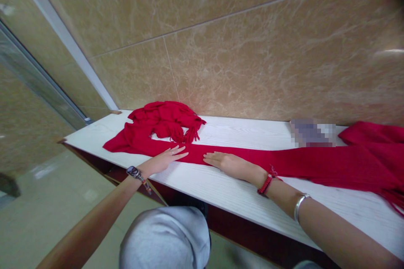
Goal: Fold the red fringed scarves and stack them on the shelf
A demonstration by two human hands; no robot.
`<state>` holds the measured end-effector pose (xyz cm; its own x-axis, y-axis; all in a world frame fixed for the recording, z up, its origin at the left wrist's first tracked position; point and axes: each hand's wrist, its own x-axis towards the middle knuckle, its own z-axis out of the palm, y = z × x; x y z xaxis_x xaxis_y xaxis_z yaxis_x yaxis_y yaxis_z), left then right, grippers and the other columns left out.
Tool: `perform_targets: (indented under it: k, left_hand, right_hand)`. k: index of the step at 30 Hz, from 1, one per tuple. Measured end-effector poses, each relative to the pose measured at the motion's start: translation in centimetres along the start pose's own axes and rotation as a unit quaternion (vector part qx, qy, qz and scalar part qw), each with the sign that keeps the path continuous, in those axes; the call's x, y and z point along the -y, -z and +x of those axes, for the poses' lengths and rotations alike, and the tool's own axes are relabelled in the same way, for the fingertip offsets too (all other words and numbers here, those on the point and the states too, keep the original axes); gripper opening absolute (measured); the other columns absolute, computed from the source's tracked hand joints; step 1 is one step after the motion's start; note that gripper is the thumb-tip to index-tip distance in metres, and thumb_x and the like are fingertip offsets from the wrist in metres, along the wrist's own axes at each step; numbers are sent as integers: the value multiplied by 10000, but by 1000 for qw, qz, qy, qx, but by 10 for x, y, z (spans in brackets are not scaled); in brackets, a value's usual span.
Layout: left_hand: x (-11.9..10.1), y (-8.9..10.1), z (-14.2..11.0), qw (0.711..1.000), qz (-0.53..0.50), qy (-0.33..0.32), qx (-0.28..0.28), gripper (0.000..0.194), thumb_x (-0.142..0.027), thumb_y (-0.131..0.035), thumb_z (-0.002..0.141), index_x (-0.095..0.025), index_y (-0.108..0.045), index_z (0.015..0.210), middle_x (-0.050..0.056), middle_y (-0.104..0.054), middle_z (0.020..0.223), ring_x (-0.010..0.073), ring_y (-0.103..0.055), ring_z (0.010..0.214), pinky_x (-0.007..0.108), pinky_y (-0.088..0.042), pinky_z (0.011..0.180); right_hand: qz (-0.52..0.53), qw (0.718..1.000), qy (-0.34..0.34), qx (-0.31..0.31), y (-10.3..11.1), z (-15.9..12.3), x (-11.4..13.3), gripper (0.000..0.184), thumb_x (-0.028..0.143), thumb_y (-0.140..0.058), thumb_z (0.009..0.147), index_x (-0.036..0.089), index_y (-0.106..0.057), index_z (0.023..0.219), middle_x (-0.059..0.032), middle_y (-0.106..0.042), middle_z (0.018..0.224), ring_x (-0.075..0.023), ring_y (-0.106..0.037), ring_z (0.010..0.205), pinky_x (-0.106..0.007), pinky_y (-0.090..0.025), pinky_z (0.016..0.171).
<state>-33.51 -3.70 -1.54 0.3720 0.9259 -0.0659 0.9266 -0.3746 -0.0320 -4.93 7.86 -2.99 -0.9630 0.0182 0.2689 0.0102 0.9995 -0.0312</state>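
Note:
A long red scarf lies stretched along the white tabletop, folded into a narrow band in the middle. My left hand rests flat on it with the fingers spread, a ring on one finger. To its right, my right hand also lies flat on the band, fingers stretched out and pointing left. Neither hand grips the cloth. Beyond my left hand, a bunched heap of red fabric with fringe sits near the wall; I cannot tell whether it is part of the same scarf. The right end spreads wider, with fringe at the table's edge.
The narrow white table stands against a tan marble-patterned wall. A blurred-out item lies by the wall at the right. Under the tabletop are dark open shelves. A grey-clad knee shows below the front edge.

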Motion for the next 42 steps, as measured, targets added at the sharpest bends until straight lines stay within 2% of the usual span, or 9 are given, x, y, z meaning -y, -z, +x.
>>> perform_targets:
  k: [5,9,12,15,19,26,31,34,42]
  left_hand:
    - [1,0,0,1000,9,2,-6,890,127,-279,588,-304,-282,1366,6,-199,1468,170,-120,1347,416,-209,1074]
    - [-1,7,0,999,8,14,44,857,119,-294,626,-312,-275,1366,11,-193,1468,188,-138,1345,436,-224,1061]
    - [-11,19,8,999,-2,15,46,601,17,-332,786,-246,-383,1324,54,-265,1446,197,-219,1327,390,-250,1058]
    - [-30,27,26,1000,-3,18,-11,366,-172,-339,904,-177,-496,1235,86,-367,1395,184,-294,1297,341,-253,1065]
    - [-53,18,57,996,-11,34,-83,390,-257,-305,935,-138,-409,1292,105,-368,1391,170,-262,1311,337,-238,1074]
    - [-56,-8,72,996,-15,82,-33,457,-339,-262,944,-177,-277,1371,150,-213,1453,260,-168,1337,456,-237,1041]
    - [-70,-3,73,991,-13,124,-41,457,-340,-234,946,-198,-270,1379,124,-166,1471,246,-134,1347,446,-196,1059]
    - [-85,2,79,993,-23,95,-60,492,-379,-236,945,-177,-235,1393,102,-144,1480,204,-113,1353,371,-173,1081]
    - [-93,4,85,998,-6,60,9,490,-380,-235,947,-192,-213,1398,55,-159,1479,192,-88,1357,395,-153,1081]
  right_hand:
    - [12,1000,9,-12,-2,-1,-2,458,15,-317,859,136,-449,1281,-120,-462,1318,-163,-408,1223,-350,-354,1024]
    - [0,1000,19,-4,-4,-1,-3,460,9,-315,856,138,-459,1273,-106,-472,1314,-153,-403,1226,-330,-343,1031]
    - [-9,1000,22,-8,-7,-1,-3,458,7,-323,849,118,-460,1271,-114,-475,1311,-161,-407,1224,-324,-339,1032]
    - [-8,1000,19,-18,-9,1,-2,430,32,-321,864,97,-468,1263,-134,-487,1295,-173,-420,1215,-338,-344,1028]
    - [1,1000,1,-20,-7,-1,0,379,181,-326,922,106,-472,1263,-135,-484,1299,-185,-397,1233,-355,-327,1036]
    - [26,997,-63,21,6,-36,-4,474,381,-258,942,165,-350,1353,-108,-344,1403,-233,-237,1314,-485,-216,1061]
    - [25,995,-82,45,10,-52,-10,479,409,-225,940,214,-328,1366,-81,-296,1431,-243,-178,1331,-499,-165,1067]
    - [23,995,-82,54,11,-51,-10,474,398,-218,943,224,-309,1374,-75,-279,1440,-243,-167,1334,-500,-156,1066]
    - [13,996,-69,47,13,-47,-6,415,324,-271,943,254,-376,1339,-83,-338,1415,-225,-231,1318,-480,-195,1053]
